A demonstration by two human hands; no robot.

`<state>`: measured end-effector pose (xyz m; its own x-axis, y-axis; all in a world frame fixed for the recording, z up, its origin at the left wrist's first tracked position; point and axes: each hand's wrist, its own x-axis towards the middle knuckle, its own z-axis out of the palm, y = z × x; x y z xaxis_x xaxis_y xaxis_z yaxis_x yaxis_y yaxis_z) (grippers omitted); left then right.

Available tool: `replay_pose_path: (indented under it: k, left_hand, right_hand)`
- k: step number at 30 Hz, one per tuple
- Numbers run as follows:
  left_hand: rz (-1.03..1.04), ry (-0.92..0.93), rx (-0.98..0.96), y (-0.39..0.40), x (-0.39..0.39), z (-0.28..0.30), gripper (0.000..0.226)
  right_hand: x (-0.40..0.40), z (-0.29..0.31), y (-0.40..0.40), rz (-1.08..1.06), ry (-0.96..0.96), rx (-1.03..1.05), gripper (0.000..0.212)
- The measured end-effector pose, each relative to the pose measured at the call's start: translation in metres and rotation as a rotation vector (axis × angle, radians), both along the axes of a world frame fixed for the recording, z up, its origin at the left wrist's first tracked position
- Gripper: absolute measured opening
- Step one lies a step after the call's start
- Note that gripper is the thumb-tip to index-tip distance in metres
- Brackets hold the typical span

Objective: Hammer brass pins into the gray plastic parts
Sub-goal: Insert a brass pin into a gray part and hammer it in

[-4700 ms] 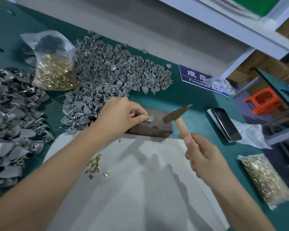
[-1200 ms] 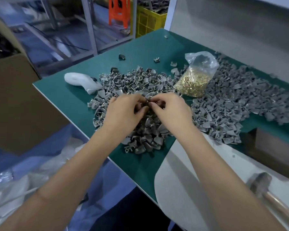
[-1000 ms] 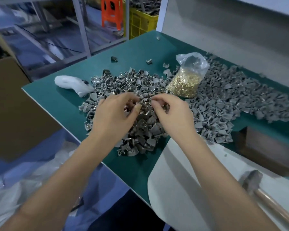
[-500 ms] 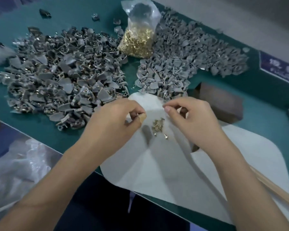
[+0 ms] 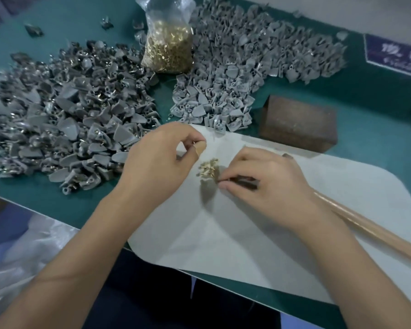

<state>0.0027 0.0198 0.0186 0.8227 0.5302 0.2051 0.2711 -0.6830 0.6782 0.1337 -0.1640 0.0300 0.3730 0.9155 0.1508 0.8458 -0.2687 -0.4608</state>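
A small heap of loose brass pins [image 5: 208, 170] lies on the white mat [image 5: 259, 245]. My right hand [image 5: 268, 186] rests palm down beside it, thumb and forefinger pinched together at the heap's right edge on a pin. My left hand [image 5: 159, 160] hovers just left of the heap, fingers curled shut around a small gray plastic part that is mostly hidden; only a glint shows by the bandaged thumb. The hammer [image 5: 370, 225] lies on the mat under my right hand, its dark head peeking between my fingers. Gray plastic parts lie in two piles, left [image 5: 69, 119] and right [image 5: 235, 74].
A clear bag of brass pins [image 5: 167, 48] stands between the piles. A brown metal block [image 5: 297, 122] sits behind the mat on the green table. A blue label [image 5: 394, 58] is at the far right. Clear plastic sheeting [image 5: 14, 257] hangs below the table's near edge.
The view swung from the left pile to the mat. Both hands came away from the pile to the loose pins; my right hand has dropped onto the heap and pinched at it.
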Motion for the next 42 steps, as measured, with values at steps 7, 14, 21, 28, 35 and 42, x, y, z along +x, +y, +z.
replay_pose_path:
  k: [7,14,21,28,35,42]
  left_hand:
    - [-0.071,0.091,0.219,0.002,0.051,0.013,0.025]
    - [-0.133,0.21,0.406,0.017,0.072,0.018,0.031]
    - [-0.275,0.187,0.57,0.021,0.073,0.024,0.025]
    - [-0.293,0.114,0.518,0.025,0.066,0.02,0.016]
    - [-0.295,-0.054,0.083,0.011,0.069,0.024,0.014]
    - [-0.377,-0.015,0.093,-0.015,0.114,0.041,0.011]
  right_hand:
    - [0.006,-0.001,-0.002,-0.066,0.118,0.212,0.003]
    - [0.037,0.003,-0.011,-0.346,0.246,0.488,0.007]
    - [0.044,0.005,-0.014,-0.422,0.272,0.543,0.01]
    - [0.032,0.0,-0.006,-0.358,0.232,0.493,0.007]
    - [0.033,0.002,-0.005,-0.381,0.291,0.534,0.007]
    - [0.056,0.008,-0.017,-0.57,0.393,0.714,0.009]
